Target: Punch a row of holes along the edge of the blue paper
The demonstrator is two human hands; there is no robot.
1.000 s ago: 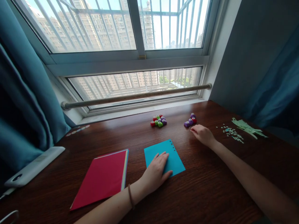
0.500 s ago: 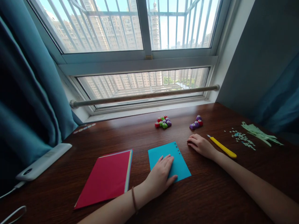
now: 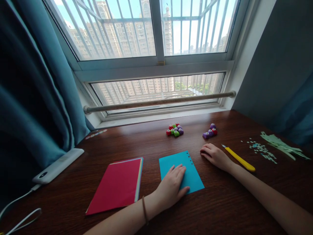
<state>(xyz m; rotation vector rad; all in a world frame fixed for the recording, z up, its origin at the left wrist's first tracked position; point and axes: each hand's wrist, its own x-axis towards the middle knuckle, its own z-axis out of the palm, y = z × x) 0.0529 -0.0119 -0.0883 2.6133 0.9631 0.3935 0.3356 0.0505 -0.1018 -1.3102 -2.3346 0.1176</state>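
Observation:
My left hand (image 3: pixel 172 184) lies spread on a sheet of blue paper (image 3: pixel 193 179), with its thumb near the lower edge. A row of small punched holes runs along the sheet's upper right edge. Right of the paper, my right hand (image 3: pixel 215 156) rests on the table with its fingers loosely stretched and slightly bent; what lies under the fingertips is hidden. Beyond it stands a small group of purple and red craft punches (image 3: pixel 210 132). A yellow craft knife (image 3: pixel 239 159) lies just right of this hand, its blade pointing toward the window.
A stack of coloured paper, red on top (image 3: pixel 117 186), lies at left. More small punches (image 3: pixel 174 130) stand near the window. Paper bits (image 3: pixel 262 150) and pale green strips (image 3: pixel 283 145) are at far right. A white power strip (image 3: pixel 58 165) with a cable lies by the curtain (image 3: pixel 70 107).
The camera view has turned slightly, so the whole scene sits a little further right. Both hands keep their places on the paper and the table.

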